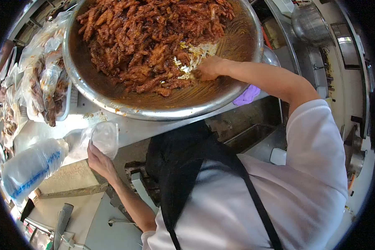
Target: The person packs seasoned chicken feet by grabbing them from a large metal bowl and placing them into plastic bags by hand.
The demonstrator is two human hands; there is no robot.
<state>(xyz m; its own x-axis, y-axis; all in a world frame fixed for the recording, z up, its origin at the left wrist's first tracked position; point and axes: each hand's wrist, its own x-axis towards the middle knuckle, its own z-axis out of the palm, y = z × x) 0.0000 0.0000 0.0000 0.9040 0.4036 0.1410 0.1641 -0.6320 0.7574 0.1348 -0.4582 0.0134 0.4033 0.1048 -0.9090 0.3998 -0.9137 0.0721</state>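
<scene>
A wide metal bowl (162,113) holds a heap of glossy red-brown chicken feet (146,54). Pale, wet-looking chopped bits (198,54) lie over one patch of the heap, at its right side. My right hand (210,68) reaches into the bowl beside that patch; its fingers are turned down and mostly hidden, so I cannot tell what they hold. Below the bowl's near rim, my left hand (99,161) grips a clear plastic tub (105,137) by its side, tilted over the table edge.
Clear bags of brownish food (46,75) fill a white basket (66,102) on the left of the table. A roll of clear plastic bags (33,166) with blue print lies at the lower left. A purple cloth (246,95) sits under the bowl's right rim. Another metal bowl (310,25) stands at the upper right.
</scene>
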